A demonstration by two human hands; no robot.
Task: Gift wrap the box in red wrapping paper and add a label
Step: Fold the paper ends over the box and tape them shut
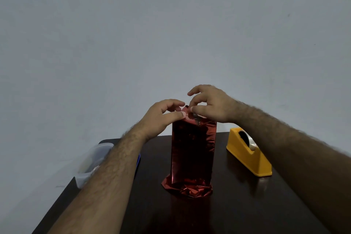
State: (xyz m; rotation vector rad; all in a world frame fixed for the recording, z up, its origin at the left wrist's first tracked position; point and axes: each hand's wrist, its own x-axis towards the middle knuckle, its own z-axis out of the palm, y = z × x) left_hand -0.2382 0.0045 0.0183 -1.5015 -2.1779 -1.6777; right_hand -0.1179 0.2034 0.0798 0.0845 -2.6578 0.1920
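- Nearest: dark table (237, 205); lower end of red wrapping paper (190, 189) crumpled, unfolded
- Centre: box (192, 150) upright, wrapped; left hand (161, 113) and right hand (210, 105) pinching top flap; likely folding that end; tape needed next
- Right: yellow tape dispenser (248, 155), near
- Left: clear plastic container (93, 161) beside forearm; no label visible

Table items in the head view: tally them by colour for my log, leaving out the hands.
Red: 1, the wrapped box, standing upright
Yellow: 1, the tape dispenser
Clear: 1, the plastic container at the table's left edge
Blue: 1, an item mostly hidden behind the left forearm; I cannot tell what it is
Total: 4
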